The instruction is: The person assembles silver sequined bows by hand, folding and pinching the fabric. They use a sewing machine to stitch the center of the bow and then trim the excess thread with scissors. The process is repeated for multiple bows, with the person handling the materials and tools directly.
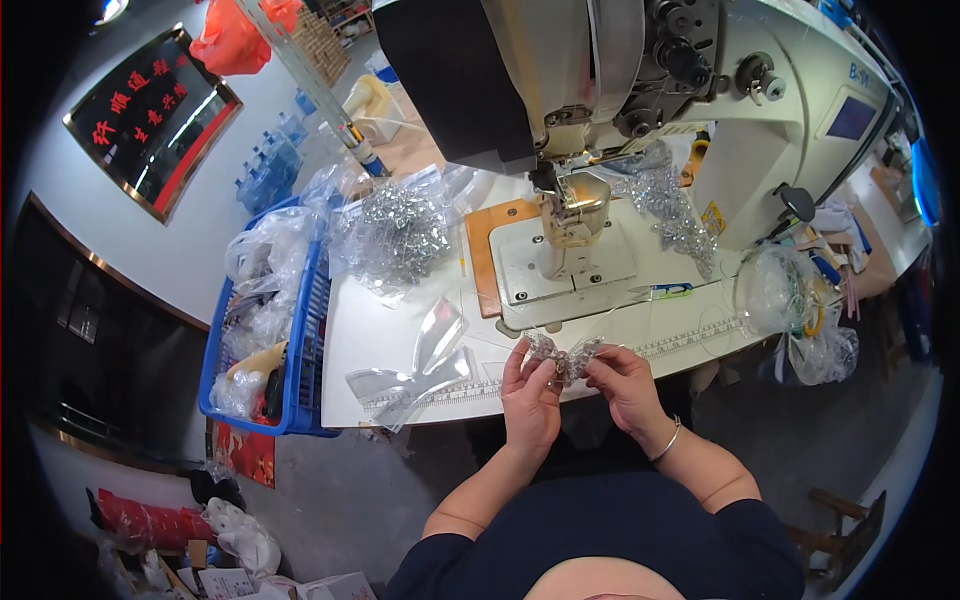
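Between my two hands, at the near edge of the white sewing table point(350, 330), is a sparkly silver bow point(563, 358). My left hand point(530, 405) pinches its left wing between thumb and fingers. The other wing is gripped by my right hand point(630, 390), whose wrist wears a bangle. Just beyond stands a sewing machine point(775, 140), its post and presser foot point(565, 215) above a metal plate. Clear plastic bow-shaped pieces point(425, 365) lie left of my hands. Small snips point(665, 291) with a blue-green handle rest right of the plate.
A clear bag of silver pieces point(395, 235) lies at the table's left. More glittery silver pieces point(675, 210) are heaped under the machine arm. At the left edge stands a blue basket point(310, 350) of plastic bags. Plastic bags point(785, 290) hang by the right edge.
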Demonstrator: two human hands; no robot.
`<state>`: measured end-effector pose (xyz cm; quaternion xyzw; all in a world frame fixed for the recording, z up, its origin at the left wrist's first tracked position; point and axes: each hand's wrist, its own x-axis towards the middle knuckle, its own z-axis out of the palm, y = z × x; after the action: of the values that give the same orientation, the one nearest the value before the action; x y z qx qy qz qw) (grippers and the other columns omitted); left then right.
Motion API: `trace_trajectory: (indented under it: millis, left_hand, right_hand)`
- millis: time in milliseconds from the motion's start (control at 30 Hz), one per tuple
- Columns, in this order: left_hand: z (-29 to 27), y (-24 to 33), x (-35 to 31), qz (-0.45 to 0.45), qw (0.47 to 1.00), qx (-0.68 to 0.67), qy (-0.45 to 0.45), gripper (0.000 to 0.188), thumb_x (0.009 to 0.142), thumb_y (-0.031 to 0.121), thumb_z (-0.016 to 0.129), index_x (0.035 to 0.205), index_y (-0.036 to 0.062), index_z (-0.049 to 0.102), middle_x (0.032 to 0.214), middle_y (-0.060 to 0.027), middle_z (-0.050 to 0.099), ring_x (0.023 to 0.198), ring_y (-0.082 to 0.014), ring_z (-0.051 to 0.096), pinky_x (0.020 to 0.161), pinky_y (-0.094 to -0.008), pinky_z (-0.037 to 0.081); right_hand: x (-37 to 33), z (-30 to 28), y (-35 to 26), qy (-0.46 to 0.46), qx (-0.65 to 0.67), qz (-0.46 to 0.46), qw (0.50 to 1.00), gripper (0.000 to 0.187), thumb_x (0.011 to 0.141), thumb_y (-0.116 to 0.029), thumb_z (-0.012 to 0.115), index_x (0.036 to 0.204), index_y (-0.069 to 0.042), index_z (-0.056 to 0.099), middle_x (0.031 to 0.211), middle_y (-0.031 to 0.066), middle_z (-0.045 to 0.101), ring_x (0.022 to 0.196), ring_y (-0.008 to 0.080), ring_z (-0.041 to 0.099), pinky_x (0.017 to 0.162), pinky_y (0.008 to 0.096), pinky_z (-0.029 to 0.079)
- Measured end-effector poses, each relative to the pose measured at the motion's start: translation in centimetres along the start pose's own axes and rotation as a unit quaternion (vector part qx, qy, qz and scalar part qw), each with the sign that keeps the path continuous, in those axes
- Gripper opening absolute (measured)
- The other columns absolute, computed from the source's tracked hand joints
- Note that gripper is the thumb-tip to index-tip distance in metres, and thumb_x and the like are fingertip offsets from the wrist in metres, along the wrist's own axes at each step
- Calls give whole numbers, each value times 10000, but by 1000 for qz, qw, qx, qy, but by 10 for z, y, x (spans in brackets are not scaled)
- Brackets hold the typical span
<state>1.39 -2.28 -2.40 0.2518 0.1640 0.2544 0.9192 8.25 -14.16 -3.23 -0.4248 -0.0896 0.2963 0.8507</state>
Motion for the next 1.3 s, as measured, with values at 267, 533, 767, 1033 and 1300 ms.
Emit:
trace_trajectory:
  millis: [267, 533, 767, 1033, 1300]
  left_hand:
    - [-1, 0, 2, 43, 996, 73, -37, 483, 835, -92, 527, 1286, 33, 406, 1003, -87, 605, 931, -169, 596, 833, -312, 497]
    - [-2, -7, -8, 59, 973, 197, -108, 538, 811, -96, 569, 1311, 9, 398, 1008, -103, 613, 909, -138, 601, 813, -253, 494]
    - [-5, -5, 3, 50, 976, 191, -88, 549, 800, -88, 589, 1308, 7, 403, 989, -97, 615, 864, -130, 609, 757, -240, 505]
    - [14, 7, 8, 179, 932, 298, -102, 537, 803, -83, 599, 1300, 5, 416, 1006, -104, 616, 821, -103, 602, 695, -214, 504]
    - [6, 7, 5, 97, 967, 187, -146, 411, 857, -44, 543, 1256, -33, 445, 1041, -129, 610, 922, -151, 605, 815, -266, 496]
  right_hand:
    - [-1, 19, -40, 172, -517, -466, 697, 799, 683, -249, 771, 1318, -13, 348, 1305, 186, 337, 1175, 299, 372, 984, 402, 306]
    - [32, 24, -68, -169, -477, -168, 846, 206, 687, -186, 733, 811, -46, 644, 820, 82, 637, 774, 241, 593, 742, 337, 459]
    - [38, 24, -47, -77, -498, -281, 816, 167, 687, -132, 729, 792, -47, 632, 808, 88, 615, 790, 265, 580, 731, 320, 460]
    - [9, 49, -62, -95, -602, -473, 636, 451, 650, 33, 637, 1088, -71, 605, 1039, 106, 577, 969, 292, 550, 829, 382, 471]
    - [18, 30, -61, -151, -567, -380, 715, 414, 680, 61, 600, 1071, -73, 605, 1032, 109, 579, 949, 266, 569, 760, 336, 506]
